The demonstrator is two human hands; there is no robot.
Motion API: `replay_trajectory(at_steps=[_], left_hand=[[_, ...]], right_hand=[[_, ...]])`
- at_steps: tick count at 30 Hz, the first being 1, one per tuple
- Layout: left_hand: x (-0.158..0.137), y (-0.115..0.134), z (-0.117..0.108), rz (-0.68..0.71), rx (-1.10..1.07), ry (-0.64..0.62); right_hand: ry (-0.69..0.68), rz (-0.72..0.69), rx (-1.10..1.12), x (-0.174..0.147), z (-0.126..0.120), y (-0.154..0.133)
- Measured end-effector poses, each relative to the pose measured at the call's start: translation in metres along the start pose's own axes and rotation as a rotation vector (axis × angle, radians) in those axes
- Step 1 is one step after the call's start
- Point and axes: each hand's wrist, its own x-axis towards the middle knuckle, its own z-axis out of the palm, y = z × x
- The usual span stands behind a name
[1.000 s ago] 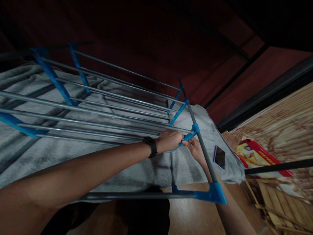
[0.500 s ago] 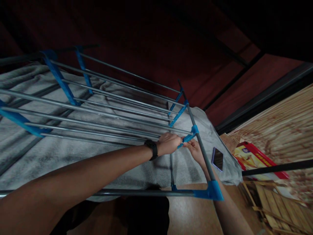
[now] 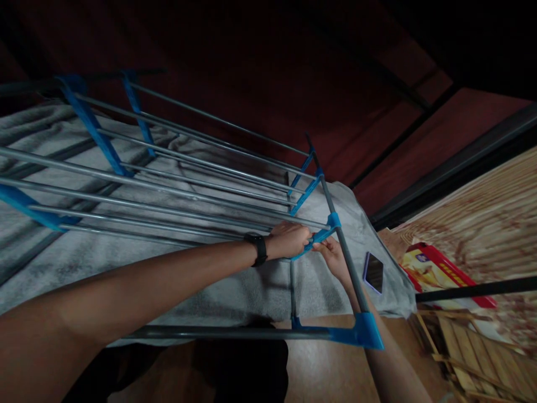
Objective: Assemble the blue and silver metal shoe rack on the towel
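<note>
A rack of metal rods with blue plastic brackets, like a clothes drying rack, stands over the grey blanket [image 3: 268, 299]. My left hand [image 3: 289, 239], with a dark watch on its wrist, is closed around the end of a metal rod [image 3: 222, 230] beside a blue bracket [image 3: 322, 235] at the right end. The rod's tip is mostly hidden by the fingers. From the other side, my right hand [image 3: 333, 256] pinches the same bracket, its forearm passing behind the upright grey tube [image 3: 349, 263]. A blue corner piece [image 3: 366, 331] joins the tubes at the near right.
A phone [image 3: 373, 272] lies on the blanket right of my right hand. Beyond it are a red and yellow box [image 3: 444, 271] and a slatted wooden piece [image 3: 482, 347]. A dark bar [image 3: 474, 290] crosses at the right, and dark red cloth [image 3: 235, 73] hangs behind.
My left hand has slid slightly left along the rod, uncovering more of the blue bracket. My right hand stays at the bracket. The view has shifted a little.
</note>
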Motion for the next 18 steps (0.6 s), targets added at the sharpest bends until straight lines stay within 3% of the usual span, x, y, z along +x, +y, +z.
replay_trajectory(at_steps=[18], left_hand=[[0.003, 0.002, 0.002, -0.031, -0.031, 0.052]], right_hand=[[0.04, -0.048, -0.061, -0.005, 0.009, -0.017]])
